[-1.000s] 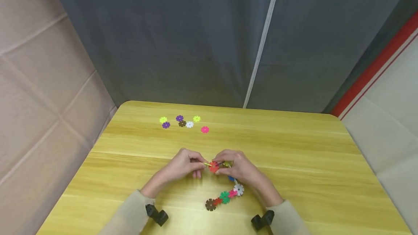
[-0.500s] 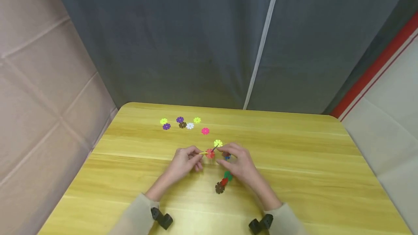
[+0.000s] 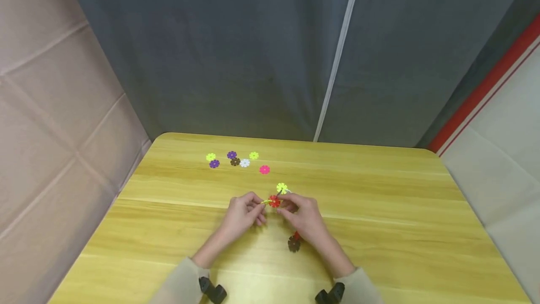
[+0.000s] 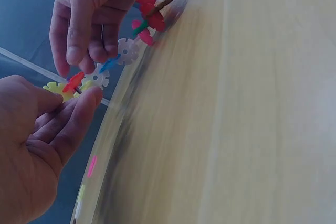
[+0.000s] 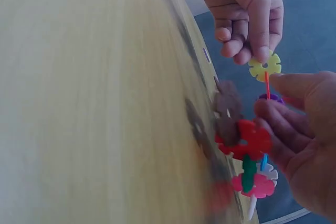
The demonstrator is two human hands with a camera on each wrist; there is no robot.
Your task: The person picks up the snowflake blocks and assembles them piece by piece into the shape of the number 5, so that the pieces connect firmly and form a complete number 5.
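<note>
Snowflake-disc chain (image 3: 279, 196) hangs lifted between both hands, left hand (image 3: 241, 214) pinching its yellow end disc (image 5: 265, 66), right hand (image 3: 303, 214) curled round the middle, steadying the joint.

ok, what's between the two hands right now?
Head view: only the red disc of the chain, with a yellow disc just above it. Left hand and right hand both pinch there.
</note>
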